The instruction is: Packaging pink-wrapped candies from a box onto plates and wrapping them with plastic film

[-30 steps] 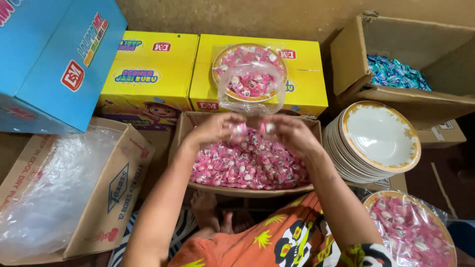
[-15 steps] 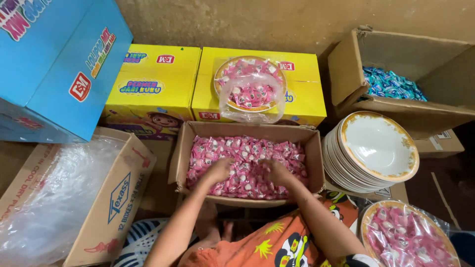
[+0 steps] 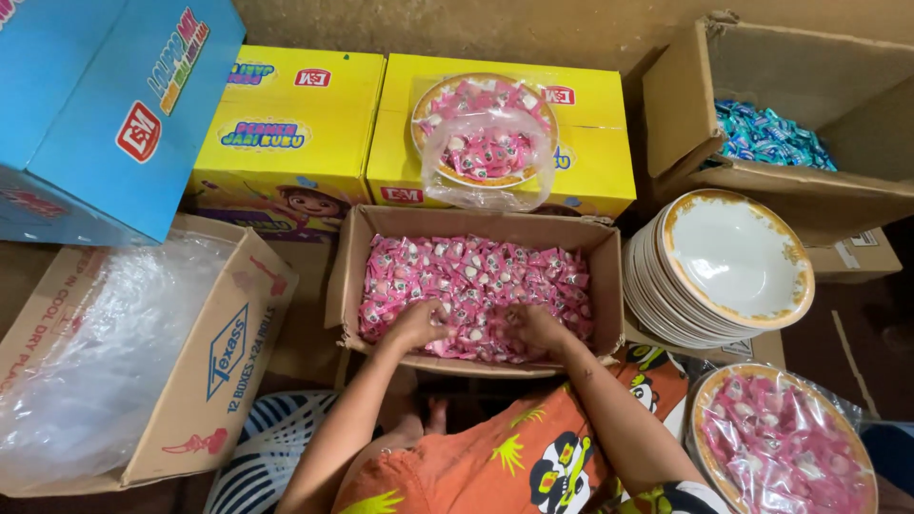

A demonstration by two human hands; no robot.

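An open cardboard box in front of me is full of pink wrapped candies. My left hand and my right hand are both pushed into the candies at the near side of the box, fingers curled around small handfuls. Beyond the box, a plate of pink candies in a clear plastic bag rests on a yellow carton.
A stack of white gold-rimmed plates stands to the right. A wrapped candy plate lies at the lower right. A box of blue candies sits at the far right. A carton of clear plastic bags and a blue carton are on the left.
Both hands left the bagged plate on the yellow carton, came down toward me and dug into the pink candies in the box.
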